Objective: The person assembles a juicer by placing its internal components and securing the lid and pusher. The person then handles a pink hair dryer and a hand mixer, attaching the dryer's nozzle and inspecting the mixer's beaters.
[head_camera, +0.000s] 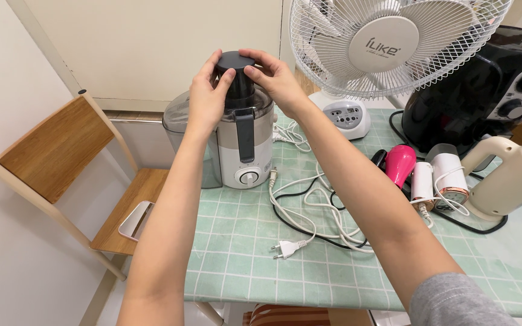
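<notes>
Both hands grip black pusher cap (235,62) atop juicer (240,142): left hand (208,96) wraps its left side, right hand (276,78) the right. Juicer on table (333,265) w/ fan (388,45) nearby.

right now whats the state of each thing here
juicer: upright at the table corner, black pusher in its chute
left hand: gripping the pusher
right hand: gripping the pusher top
white plug: unplugged, lying on the table
fan: upright, spinning or not cannot be told
pink hair dryer: lying flat
</notes>
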